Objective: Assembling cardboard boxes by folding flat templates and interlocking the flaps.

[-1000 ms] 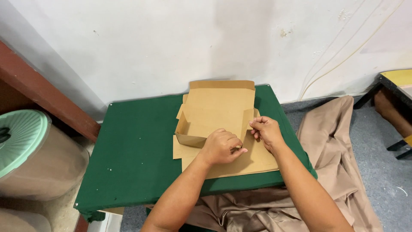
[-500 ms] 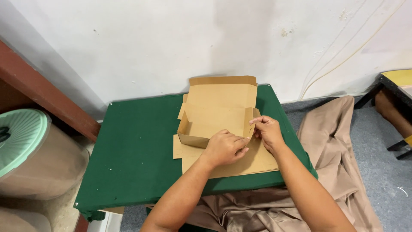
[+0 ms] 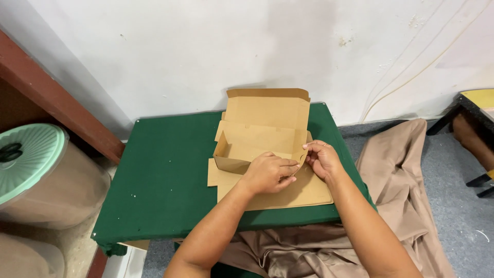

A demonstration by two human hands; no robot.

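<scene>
sitting mid-surface (image 3: 170,170), green-covered, we see one brown cardboard box (image 3: 260,139), half folded, lid flap upright toward the wall. our left hand (image 3: 268,172) curls on its front wall, fingers bent; our right hand (image 3: 320,158) pinches the right side flap. one green-lidded tub (image 3: 31,170) stands left.

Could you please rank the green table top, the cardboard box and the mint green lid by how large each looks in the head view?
1. Green table top, clearly the largest.
2. Cardboard box, counting its flat flaps.
3. Mint green lid, though the picture edge cuts it off and it sits lower, so this place is unsure.
</scene>
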